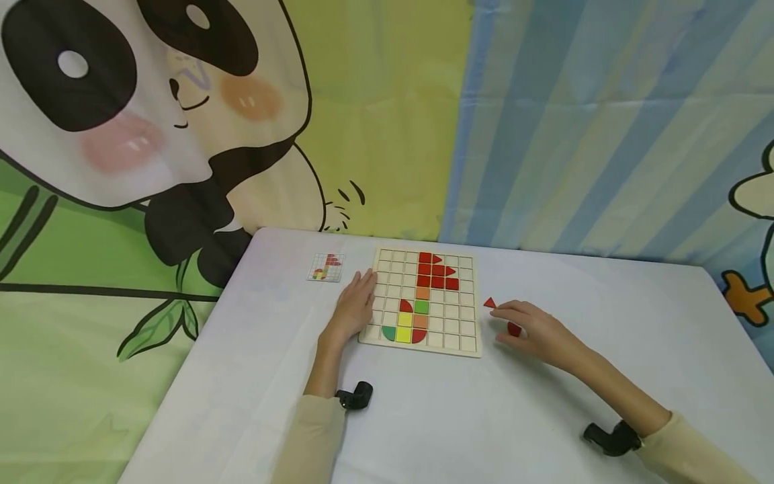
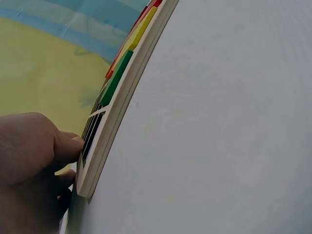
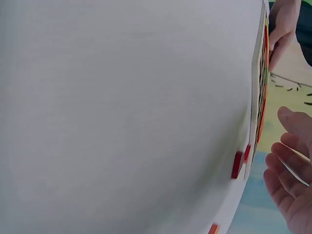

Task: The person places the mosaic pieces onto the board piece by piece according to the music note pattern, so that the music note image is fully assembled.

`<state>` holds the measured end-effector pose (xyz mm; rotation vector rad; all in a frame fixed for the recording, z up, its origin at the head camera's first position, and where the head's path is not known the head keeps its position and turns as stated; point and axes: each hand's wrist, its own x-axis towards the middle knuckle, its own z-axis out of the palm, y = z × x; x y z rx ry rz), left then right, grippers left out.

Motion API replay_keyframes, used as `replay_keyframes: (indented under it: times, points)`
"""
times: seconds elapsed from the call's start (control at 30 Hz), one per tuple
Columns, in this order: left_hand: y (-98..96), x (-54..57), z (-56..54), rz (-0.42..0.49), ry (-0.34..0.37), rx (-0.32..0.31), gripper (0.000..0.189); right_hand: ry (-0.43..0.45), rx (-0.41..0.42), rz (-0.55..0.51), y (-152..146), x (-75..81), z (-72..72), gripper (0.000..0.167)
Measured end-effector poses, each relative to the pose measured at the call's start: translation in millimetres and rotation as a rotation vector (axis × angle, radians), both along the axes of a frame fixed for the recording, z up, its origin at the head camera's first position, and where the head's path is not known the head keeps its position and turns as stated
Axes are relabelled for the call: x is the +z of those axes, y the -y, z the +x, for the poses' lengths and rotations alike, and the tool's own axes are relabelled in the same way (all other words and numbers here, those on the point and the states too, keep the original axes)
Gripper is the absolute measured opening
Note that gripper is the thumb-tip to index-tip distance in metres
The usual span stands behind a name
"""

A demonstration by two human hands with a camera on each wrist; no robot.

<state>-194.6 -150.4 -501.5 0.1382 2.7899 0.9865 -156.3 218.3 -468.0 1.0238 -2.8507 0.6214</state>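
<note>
A wooden grid board point(image 1: 465, 343) lies on the white table with flat coloured tiles in some of its squares: red ones at the top, then orange, green and yellow below. Along the board's left edge rests my left hand point(image 1: 353, 306), its fingers extended in the head view and its thumb at the rim in the left wrist view. Right of the board, my right hand point(image 1: 538, 334) hovers with fingers loosely bent and nothing visible between them. Near its fingertips lie a red triangle tile point(image 1: 490, 303) and a red rounded tile point(image 1: 514, 329), partly framed by the hand.
A small pattern card point(image 1: 326, 267) showing a similar coloured figure lies left of the board. One orange-red piece point(image 3: 214, 228) shows low in the right wrist view. Behind the table point(image 1: 423, 417) hangs a printed cloth point(image 1: 387, 121) with a panda.
</note>
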Motion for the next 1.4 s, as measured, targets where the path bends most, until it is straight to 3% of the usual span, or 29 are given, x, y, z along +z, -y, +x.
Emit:
replay_keyframes:
  times: [0.37,0.7,0.87,1.03,1.23,1.4]
  points:
    - [0.3,-2.7,0.0,0.014,0.005,0.009,0.053,-0.053,-0.061,0.017,-36,-4.5,11.6,0.043]
    - [1.2,0.0,-0.8,0.004,0.006,0.012,0.053,-0.106,-0.126,-0.006,-66,-4.2,1.9,0.049]
    - [1.2,-0.2,-0.3,0.003,0.005,0.012,0.053,-0.067,-0.104,0.001,-77,-10.7,-7.4,0.037]
    - [0.2,-1.5,-0.4,-0.004,0.007,0.013,0.053,-0.084,-0.059,0.043,-81,-15.3,-13.9,0.025]
    - [-0.3,-1.4,-0.2,-0.01,0.009,0.017,0.053,-0.107,-0.036,0.07,-83,-16.8,-15.5,0.024]
    - [0.1,-0.5,0.0,-0.008,0.008,0.012,0.053,-0.156,-0.018,0.03,-85,-20.9,-17.6,0.027]
